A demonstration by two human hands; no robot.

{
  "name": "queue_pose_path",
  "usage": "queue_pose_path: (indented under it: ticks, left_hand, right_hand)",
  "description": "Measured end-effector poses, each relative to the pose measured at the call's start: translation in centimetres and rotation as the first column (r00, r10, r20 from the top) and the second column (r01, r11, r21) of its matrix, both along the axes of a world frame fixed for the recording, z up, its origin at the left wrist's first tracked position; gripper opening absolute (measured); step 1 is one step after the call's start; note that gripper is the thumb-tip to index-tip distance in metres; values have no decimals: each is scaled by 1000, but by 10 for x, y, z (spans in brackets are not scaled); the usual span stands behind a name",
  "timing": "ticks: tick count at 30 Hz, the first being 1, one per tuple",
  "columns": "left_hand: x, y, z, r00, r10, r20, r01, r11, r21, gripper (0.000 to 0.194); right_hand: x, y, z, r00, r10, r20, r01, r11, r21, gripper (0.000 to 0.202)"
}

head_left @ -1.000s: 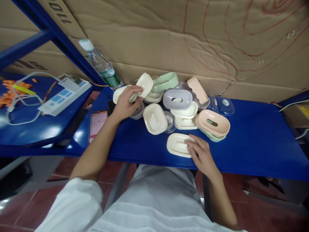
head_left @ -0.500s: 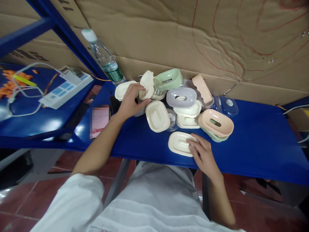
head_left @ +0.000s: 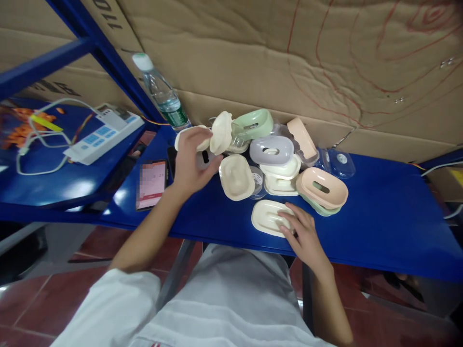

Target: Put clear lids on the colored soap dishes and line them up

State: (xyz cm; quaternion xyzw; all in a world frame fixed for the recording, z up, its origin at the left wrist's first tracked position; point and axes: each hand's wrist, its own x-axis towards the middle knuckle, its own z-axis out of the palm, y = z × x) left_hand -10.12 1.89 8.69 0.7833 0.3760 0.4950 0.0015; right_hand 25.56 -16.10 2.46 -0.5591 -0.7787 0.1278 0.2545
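My left hand (head_left: 191,161) reaches into the left side of a pile of plastic soap dish parts, thumb and fingers apart. Close to its fingertips a cream wavy-edged piece (head_left: 221,132) stands tilted; contact is unclear. A grey slotted part (head_left: 205,157) shows between finger and thumb, and another cream part (head_left: 183,139) is partly behind the hand. At the front, a cream oval dish (head_left: 267,217) with a raised middle ridge lies on the table, its right end held under the curved fingers of my right hand (head_left: 304,231).
Nearby lie a cream dish (head_left: 237,177), a lilac one (head_left: 272,150), green (head_left: 255,124) and peach (head_left: 323,187) ones, and clear lids (head_left: 342,164). A water bottle (head_left: 162,96), phone (head_left: 152,184) and power strip (head_left: 104,135) are to the left. Cardboard (head_left: 235,58) backs the blue table (head_left: 379,217).
My left hand has shifted slightly down from the wavy-edged piece, and the grey slotted part now shows beside its thumb. My right hand stays on the cream oval dish. The view has tilted slightly.
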Motion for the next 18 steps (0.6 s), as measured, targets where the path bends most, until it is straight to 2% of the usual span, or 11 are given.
queue_pose_path:
  ticks: [2,3,5,7,9,12,15,18]
  left_hand:
    - [11,-50,4,999,-40,-8,41,996,74,43]
    - [19,-76,2,989,-142,-52,146,984,98,41]
    - [37,-120,-8,921,-348,-175,366,927,86,35]
    - [56,-148,-21,857,-422,-296,441,897,-4,33]
    - [69,-157,-32,811,-431,-396,410,901,-141,34]
    - [76,-150,-40,766,-428,-480,337,903,-267,38]
    - [70,-142,-41,745,-471,-472,371,881,-294,27]
    - [61,-144,-43,774,-481,-412,393,875,-281,25]
  right_hand:
    - [-1,0,0,1000,2,14,-1,1000,-14,36]
    - [-2,0,1,1000,0,20,0,1000,-15,37]
    - [-4,-2,3,1000,3,28,-3,1000,-2,37]
    - [-4,-5,5,1000,-5,18,4,998,57,37]
    - [-1,-8,6,998,-65,-13,67,981,181,38]
    - [9,-8,6,971,-237,-15,227,907,355,44]
    - [21,2,7,907,-414,77,364,863,350,54]
    - [32,15,8,840,-534,94,480,813,328,59]
